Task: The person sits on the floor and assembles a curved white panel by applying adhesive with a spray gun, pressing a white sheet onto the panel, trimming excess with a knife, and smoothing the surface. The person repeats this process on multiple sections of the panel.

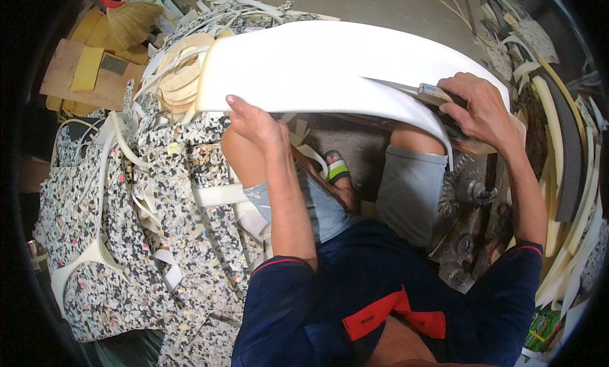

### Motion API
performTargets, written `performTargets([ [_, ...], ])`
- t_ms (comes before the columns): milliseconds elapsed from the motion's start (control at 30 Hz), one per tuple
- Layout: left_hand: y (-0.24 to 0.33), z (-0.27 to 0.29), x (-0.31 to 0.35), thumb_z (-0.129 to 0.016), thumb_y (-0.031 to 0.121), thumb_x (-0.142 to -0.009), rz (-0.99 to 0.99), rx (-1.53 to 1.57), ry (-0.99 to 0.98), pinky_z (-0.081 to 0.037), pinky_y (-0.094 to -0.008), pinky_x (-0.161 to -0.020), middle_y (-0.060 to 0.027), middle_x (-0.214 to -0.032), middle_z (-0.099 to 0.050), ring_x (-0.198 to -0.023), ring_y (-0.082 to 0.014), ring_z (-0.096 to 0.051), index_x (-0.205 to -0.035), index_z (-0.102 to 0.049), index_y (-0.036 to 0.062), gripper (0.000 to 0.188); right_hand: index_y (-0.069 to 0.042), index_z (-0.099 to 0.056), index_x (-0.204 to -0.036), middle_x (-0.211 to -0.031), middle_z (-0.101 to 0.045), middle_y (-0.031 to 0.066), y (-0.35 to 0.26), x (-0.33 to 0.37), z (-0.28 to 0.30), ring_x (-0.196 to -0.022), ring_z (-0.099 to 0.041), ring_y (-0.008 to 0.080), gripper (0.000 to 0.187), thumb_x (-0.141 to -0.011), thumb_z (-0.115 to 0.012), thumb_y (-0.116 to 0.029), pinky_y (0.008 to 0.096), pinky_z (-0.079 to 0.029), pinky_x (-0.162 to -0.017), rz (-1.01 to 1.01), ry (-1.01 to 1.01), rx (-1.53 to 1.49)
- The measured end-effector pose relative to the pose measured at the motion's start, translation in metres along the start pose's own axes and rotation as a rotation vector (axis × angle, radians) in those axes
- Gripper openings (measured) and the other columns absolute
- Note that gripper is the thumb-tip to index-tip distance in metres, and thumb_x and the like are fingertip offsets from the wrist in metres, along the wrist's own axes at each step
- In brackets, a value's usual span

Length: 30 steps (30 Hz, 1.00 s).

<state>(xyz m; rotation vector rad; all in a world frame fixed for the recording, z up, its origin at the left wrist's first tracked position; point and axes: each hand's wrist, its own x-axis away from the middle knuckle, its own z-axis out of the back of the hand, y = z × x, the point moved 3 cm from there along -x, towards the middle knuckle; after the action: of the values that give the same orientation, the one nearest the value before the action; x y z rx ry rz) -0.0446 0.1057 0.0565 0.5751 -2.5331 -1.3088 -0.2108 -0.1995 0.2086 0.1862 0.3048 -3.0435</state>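
Concrete floor [406, 8] w/ speckled foam sheets [184, 240], white offcut strips [219, 194], cardboard [76, 75].

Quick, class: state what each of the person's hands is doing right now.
Left hand: closed on the lower edge of the white foam sheet.
Right hand: closed around a knife, blade against the sheet.

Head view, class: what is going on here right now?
A seated person holds a large white foam sheet over their knees. The left hand grips its lower edge, while the right hand holds a knife with its blade lying on the sheet. Speckled foam pieces and white foam strips lie on the floor around them.
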Motion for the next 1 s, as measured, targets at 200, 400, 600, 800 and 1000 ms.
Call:
performTargets([
  [200,0.002,-0.003,0.003,-0.041,0.032,-0.11,0.029,0.044,-0.038,-0.058,-0.0333,-0.071,-0.0172,-0.115,-0.063,-0.094,-0.0226,-0.067,-0.131,-0.047,-0.0079,0.046,0.001,-0.069,-0.105,-0.087,-0.064,0.0169,0.002,-0.001,-0.002,-0.083,-0.061,0.0356,0.033,-0.074,-0.076,-0.011,0.0424,-0.047,-0.076,-0.045,-0.05,-0.043],
  [400,-0.008,-0.019,0.057,-0.061,0.032,-0.101,0.329,-0.012,-0.262,-0.06,-0.0302,-0.049,-0.0151,-0.105,-0.068,-0.077,-0.0203,-0.071,-0.128,-0.051,-0.0056,0.047,-0.001,-0.071,-0.104,-0.087,-0.066,0.0151,-0.001,-0.006,0.004,-0.082,-0.063,0.0326,0.031,-0.076,-0.076,-0.012,0.0429,-0.049,-0.077,-0.007,-0.047,-0.02],
  [600,-0.014,-0.028,0.079,-0.071,0.014,-0.092,0.498,0.115,-0.421,-0.069,-0.0365,-0.062,-0.019,-0.108,-0.067,-0.088,-0.0247,-0.074,-0.124,-0.052,-0.0082,0.043,-0.002,-0.071,-0.105,-0.089,-0.067,0.0152,-0.001,-0.006,0.001,-0.084,-0.064,0.033,0.03,-0.077,-0.075,-0.012,0.0432,-0.049,-0.079,0.0,-0.038,-0.001],
  [800,-0.014,-0.025,0.075,-0.071,0.008,-0.09,0.473,0.079,-0.424,-0.069,-0.0357,-0.061,-0.02,-0.107,-0.067,-0.09,-0.0263,-0.073,-0.121,-0.053,-0.0105,0.04,0.0,-0.07,-0.103,-0.086,-0.065,0.0149,0.003,-0.005,-0.002,-0.079,-0.061,0.0323,0.03,-0.076,-0.076,-0.012,0.042,-0.047,-0.074,0.019,-0.028,-0.028],
  [1000,-0.016,-0.023,0.074,-0.071,0.007,-0.091,0.477,0.08,-0.43,-0.068,-0.0326,-0.058,-0.0198,-0.107,-0.067,-0.086,-0.0255,-0.074,-0.121,-0.053,-0.0109,0.039,0.0,-0.07,-0.104,-0.087,-0.065,0.0153,0.001,-0.01,-0.006,-0.079,-0.061,0.0329,0.031,-0.076,-0.076,-0.012,0.0417,-0.047,-0.075,0.012,-0.037,-0.068],
])
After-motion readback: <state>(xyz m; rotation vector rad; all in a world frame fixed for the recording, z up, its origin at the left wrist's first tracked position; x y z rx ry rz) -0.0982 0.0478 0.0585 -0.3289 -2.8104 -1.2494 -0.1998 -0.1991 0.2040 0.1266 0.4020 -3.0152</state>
